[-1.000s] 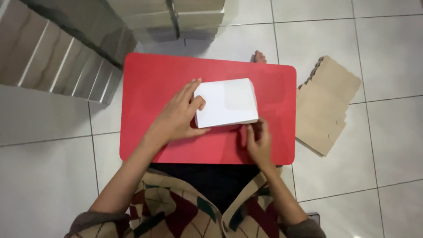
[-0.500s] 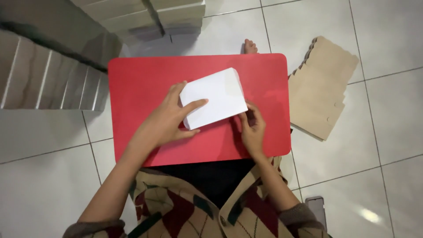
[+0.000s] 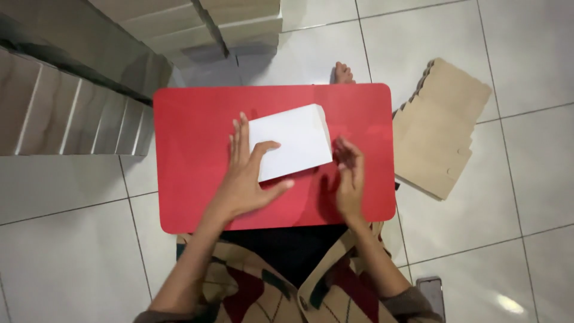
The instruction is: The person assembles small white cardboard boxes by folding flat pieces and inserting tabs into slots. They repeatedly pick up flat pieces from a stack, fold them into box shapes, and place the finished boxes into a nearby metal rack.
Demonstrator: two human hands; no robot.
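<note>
I see left hand (image 3: 246,179) flat, fingers spread, pressing white folded paper envelope (image 3: 291,149) onto red rectangular bench (image 3: 191,131); right hand (image 3: 350,179) loosely open beside it, holding nothing.

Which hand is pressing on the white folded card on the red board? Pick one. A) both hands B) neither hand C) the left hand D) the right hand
C: the left hand lies flat with its thumb on the white folded card on the red board, while the right hand is beside the card's right edge, apparently off it.
</note>
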